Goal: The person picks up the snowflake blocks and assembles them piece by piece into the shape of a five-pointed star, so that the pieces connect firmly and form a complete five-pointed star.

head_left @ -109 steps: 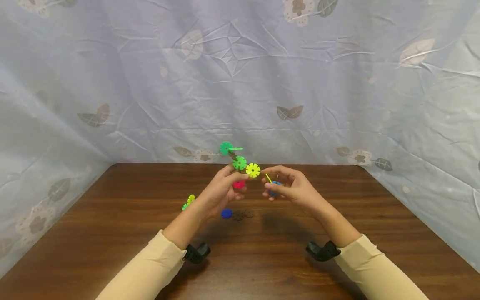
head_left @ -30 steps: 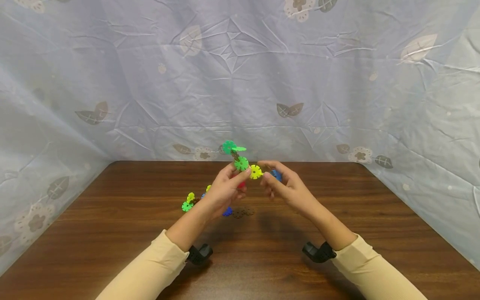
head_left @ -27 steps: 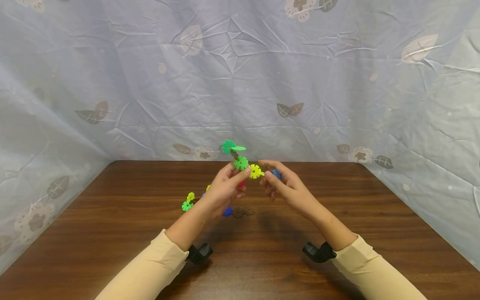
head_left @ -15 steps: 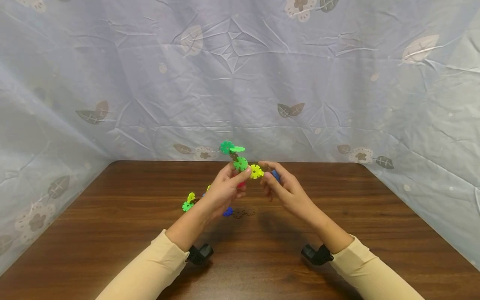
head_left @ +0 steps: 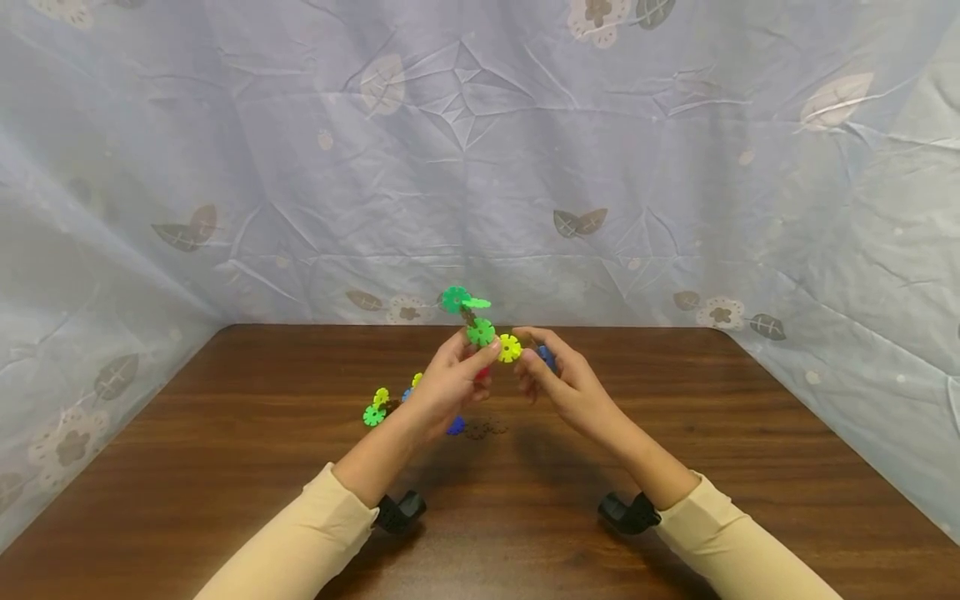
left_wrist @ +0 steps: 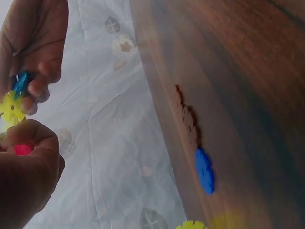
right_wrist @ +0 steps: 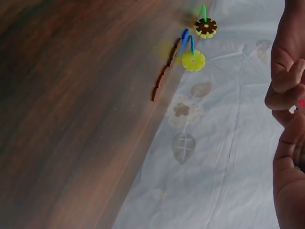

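My left hand (head_left: 442, 383) pinches a chain of slotted flower-shaped plastic discs above the table. In it are a teal-green disc (head_left: 455, 299), an edge-on light green disc (head_left: 478, 303), a brown one, a green disc (head_left: 481, 332) and a yellow disc (head_left: 509, 348). A pink disc (left_wrist: 23, 149) shows between the left fingers. My right hand (head_left: 570, 379) is at the yellow disc's right side, its thumb and fingers gripping a piece with a blue disc (head_left: 547, 357). The fingers hide where the two pieces meet.
On the brown wooden table (head_left: 225, 500), joined discs with a green disc (head_left: 373, 416) lie left of the left forearm. A blue disc (head_left: 456, 426) and several brown discs (head_left: 477, 430) lie below the hands. A patterned curtain (head_left: 480, 167) surrounds the table's back and sides.
Since the earliest frame, the right hand has moved left with its yellow-and-blue piece, up to the yellow disc of the left hand's chain. In the last second both hands shifted only slightly.
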Demonstrator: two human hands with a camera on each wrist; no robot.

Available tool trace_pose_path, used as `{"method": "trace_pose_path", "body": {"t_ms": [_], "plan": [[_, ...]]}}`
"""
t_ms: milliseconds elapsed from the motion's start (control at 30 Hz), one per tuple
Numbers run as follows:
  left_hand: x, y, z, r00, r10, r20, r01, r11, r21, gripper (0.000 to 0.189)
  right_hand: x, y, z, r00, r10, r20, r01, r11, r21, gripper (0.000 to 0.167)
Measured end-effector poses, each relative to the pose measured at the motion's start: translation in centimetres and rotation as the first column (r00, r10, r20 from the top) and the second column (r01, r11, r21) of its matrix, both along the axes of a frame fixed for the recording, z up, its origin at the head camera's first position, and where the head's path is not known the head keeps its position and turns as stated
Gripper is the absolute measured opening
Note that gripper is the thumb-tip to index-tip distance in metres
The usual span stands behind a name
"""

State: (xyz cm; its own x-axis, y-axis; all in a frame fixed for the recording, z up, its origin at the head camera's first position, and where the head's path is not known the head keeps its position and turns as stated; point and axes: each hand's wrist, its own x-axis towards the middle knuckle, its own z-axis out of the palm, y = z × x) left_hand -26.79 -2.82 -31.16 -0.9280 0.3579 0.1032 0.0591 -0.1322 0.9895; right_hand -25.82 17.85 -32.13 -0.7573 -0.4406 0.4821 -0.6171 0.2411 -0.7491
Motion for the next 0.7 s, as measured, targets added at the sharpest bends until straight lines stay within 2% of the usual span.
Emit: {"method": "trace_pose_path", "body": {"t_ms": [167, 267, 400, 600, 700], "plan": [[-0.4, -1.1, 0.2, 0.998, 0.048, -0.042, -0.051, 0.997, -0.06, 0.015, -0.1, 0.7, 0.4, 0.999, -0.003, 0.05, 0.003, 1.0, 0.002, 0.042], [-0.5, -1.8, 0.5, 0.995, 0.08, -0.052, -0.084, 0.994, -0.069, 0.016, -0.3, 1.4, 0.6, 0.999, -0.039, 0.018, 0.04, 0.999, -0.007, 0.035], [-0.5, -2.1, 0.9, 0.996, 0.086, -0.037, -0.088, 0.994, -0.057, 0.016, -0.4, 2.0, 0.8, 0.997, -0.08, -0.012, 0.08, 0.996, -0.028, 0.025], [-0.5, -2.0, 1.4, 0.995, 0.091, -0.049, -0.093, 0.994, -0.051, 0.016, -0.4, 1.7, 1.0, 0.997, -0.068, 0.031, 0.07, 0.994, -0.08, 0.018], [-0.5, -2.0, 1.3, 0.994, 0.097, -0.057, -0.098, 0.995, -0.014, 0.019, -0.3, 1.4, 0.8, 0.997, -0.055, 0.052, 0.061, 0.99, -0.13, 0.018]]}}
